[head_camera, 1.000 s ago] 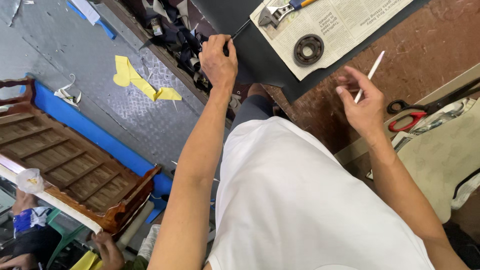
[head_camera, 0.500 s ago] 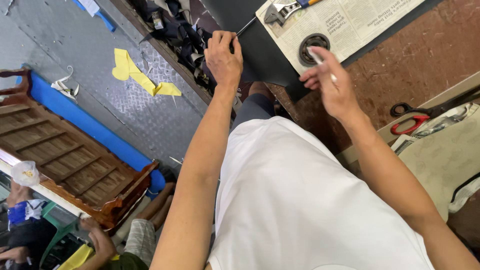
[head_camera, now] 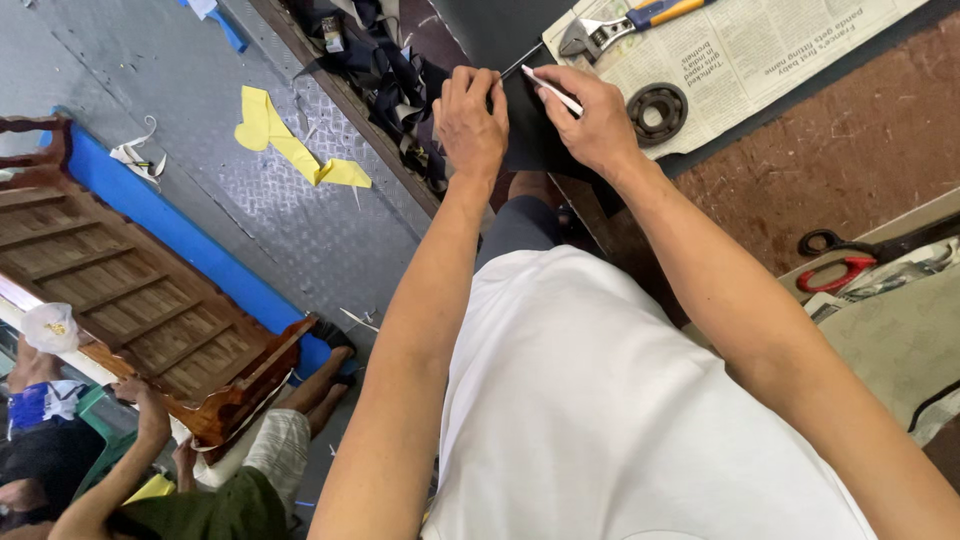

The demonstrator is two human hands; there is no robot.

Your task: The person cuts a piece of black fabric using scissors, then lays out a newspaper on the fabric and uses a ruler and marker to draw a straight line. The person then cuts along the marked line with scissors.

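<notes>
Two hands meet on black sheet (head_camera: 520,150): right fingers (head_camera: 565,85) pinch white marker (head_camera: 552,91), left (head_camera: 470,120) press flat.

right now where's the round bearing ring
In the head view, upper right: the bearing ring lies on the newspaper, just right of the right hand and below the adjustable wrench.

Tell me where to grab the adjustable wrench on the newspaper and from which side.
Grip the adjustable wrench by its blue-and-yellow handle, coming from the far right. It lies flat on the newspaper with its metal head toward the right hand, so the handle end seems freer. Its tip runs out of view.
</notes>
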